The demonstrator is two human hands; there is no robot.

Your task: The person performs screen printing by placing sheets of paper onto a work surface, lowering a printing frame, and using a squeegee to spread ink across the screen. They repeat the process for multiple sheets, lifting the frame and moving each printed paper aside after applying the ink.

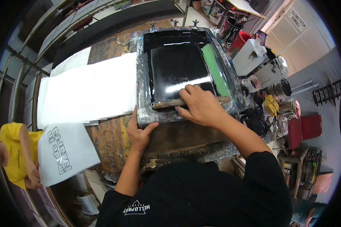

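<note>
A screen-printing frame (141,81) with wet black ink across its mesh (174,70) lies on the stained worktable. Inside it, along the near end, is a squeegee with a wooden handle (165,103). My right hand (201,106) is closed over that handle, thumb on the near side. My left hand (139,132) grips the near left corner of the frame, thumb on the near edge and fingers along the left side. A green strip (216,70) shows on the right part of the mesh. Whatever lies under the frame is hidden.
White sheets (89,87) lie stacked left of the frame on the worktable (111,142). At the left, a person in yellow (15,151) holds a printed white sheet (68,151). Tins, a white jerrycan (249,56) and a yellow rag (271,105) crowd the right side.
</note>
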